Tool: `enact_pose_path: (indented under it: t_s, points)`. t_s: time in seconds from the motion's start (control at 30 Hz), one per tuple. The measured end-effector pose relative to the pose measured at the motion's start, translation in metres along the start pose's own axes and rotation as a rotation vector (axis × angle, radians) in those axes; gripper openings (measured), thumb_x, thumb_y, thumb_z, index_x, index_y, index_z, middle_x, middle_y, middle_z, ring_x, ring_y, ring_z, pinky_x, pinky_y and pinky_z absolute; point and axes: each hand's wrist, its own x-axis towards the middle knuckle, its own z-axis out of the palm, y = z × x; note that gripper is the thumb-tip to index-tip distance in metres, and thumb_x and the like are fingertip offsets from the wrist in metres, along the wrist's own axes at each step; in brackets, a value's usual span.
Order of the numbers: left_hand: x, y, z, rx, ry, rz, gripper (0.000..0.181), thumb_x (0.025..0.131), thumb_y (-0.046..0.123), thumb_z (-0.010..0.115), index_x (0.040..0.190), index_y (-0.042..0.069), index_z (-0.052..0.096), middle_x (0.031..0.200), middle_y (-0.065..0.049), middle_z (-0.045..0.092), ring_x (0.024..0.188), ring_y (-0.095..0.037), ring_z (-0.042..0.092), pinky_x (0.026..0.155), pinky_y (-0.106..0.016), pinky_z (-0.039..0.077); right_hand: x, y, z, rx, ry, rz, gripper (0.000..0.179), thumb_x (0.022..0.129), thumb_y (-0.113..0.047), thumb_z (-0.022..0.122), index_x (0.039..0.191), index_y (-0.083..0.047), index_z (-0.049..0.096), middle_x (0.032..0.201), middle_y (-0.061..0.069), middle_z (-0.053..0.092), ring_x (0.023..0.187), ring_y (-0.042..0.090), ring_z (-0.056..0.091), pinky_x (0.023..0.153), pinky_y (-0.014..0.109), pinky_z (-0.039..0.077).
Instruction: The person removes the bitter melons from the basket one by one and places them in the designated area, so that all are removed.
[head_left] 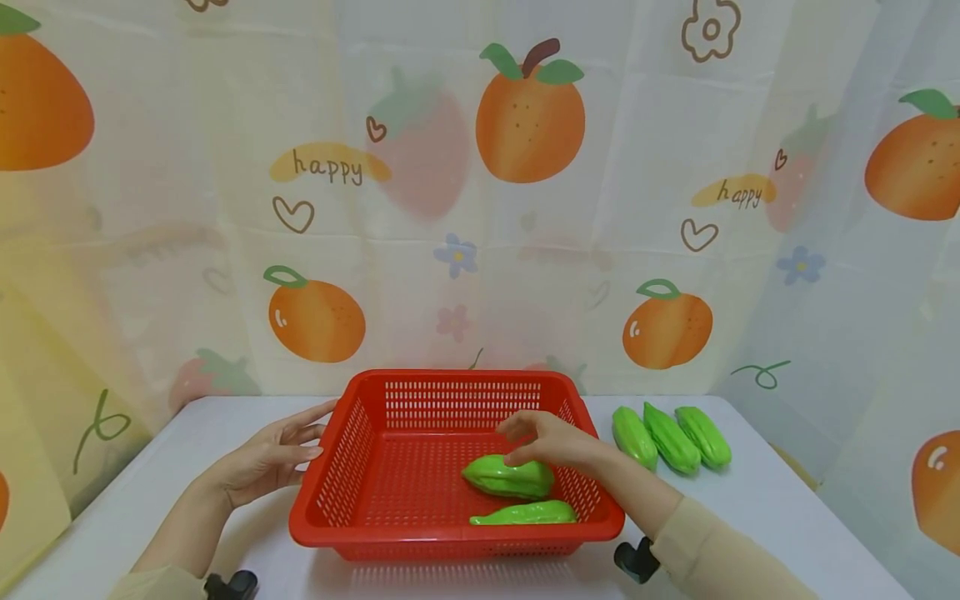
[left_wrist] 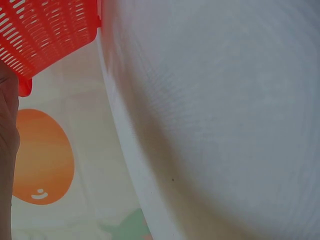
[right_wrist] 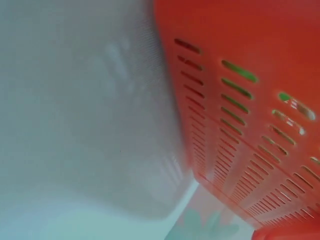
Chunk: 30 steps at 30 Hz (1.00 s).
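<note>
Tabletop (head_left: 772,508): one basket (head_left: 457,534), five vegetables (head_left: 510,478)

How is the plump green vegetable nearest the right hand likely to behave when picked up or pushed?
The green vegetable is probably stiff: its ridged body shows no sagging. Its glossy skin may be slippery, and its rounded sides could let it roll.

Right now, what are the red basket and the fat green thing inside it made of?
The red basket looks like smooth, slightly shiny plastic: its walls have neat rows of slots, as if moulded. The fat green thing has glossy highlights, so maybe toy plastic or foam, but shiny vegetable skin is possible.
</note>
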Motion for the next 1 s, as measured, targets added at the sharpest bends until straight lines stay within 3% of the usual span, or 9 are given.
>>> enact_pose_path:
  t_s: [0.27, 0.57, 1.0]
  points:
    - [0.0000, 0.0022, 0.0021, 0.015, 0.002, 0.000, 0.063, 0.102, 0.010, 0.046, 0.158, 0.023, 0.020, 0.129, 0.007, 0.060, 0.108, -0.010, 0.066, 0.090, -0.036, 0.059, -0.0024, -0.0012, 0.0046, -0.094, -0.014, 0.074, 0.046, 0.081, -0.012, 0.076, 0.124, -0.007, 0.061, 0.126, 0.011, 0.063, 0.115, 0.025, 0.058, 0.092, 0.044, 0.056]
    - [-0.0006, 0.0000, 0.0004, 0.001, -0.007, 0.008, 0.062, 0.102, 0.009, 0.045, 0.158, 0.025, 0.022, 0.131, 0.007, 0.059, 0.109, -0.011, 0.067, 0.090, -0.036, 0.059, -0.0047, -0.0015, 0.0079, -0.144, -0.033, 0.125, 0.046, 0.079, -0.006, 0.077, 0.121, -0.006, 0.061, 0.125, 0.011, 0.062, 0.117, 0.027, 0.056, 0.096, 0.045, 0.052]
    - [-0.0016, -0.0004, -0.0002, -0.007, -0.027, 0.022, 0.061, 0.102, 0.008, 0.044, 0.157, 0.026, 0.024, 0.131, 0.007, 0.060, 0.109, -0.010, 0.067, 0.090, -0.036, 0.059, -0.0052, -0.0031, 0.0093, -0.217, -0.020, 0.137, 0.044, 0.076, 0.003, 0.077, 0.116, -0.009, 0.063, 0.119, 0.011, 0.064, 0.109, 0.024, 0.058, 0.088, 0.040, 0.055]
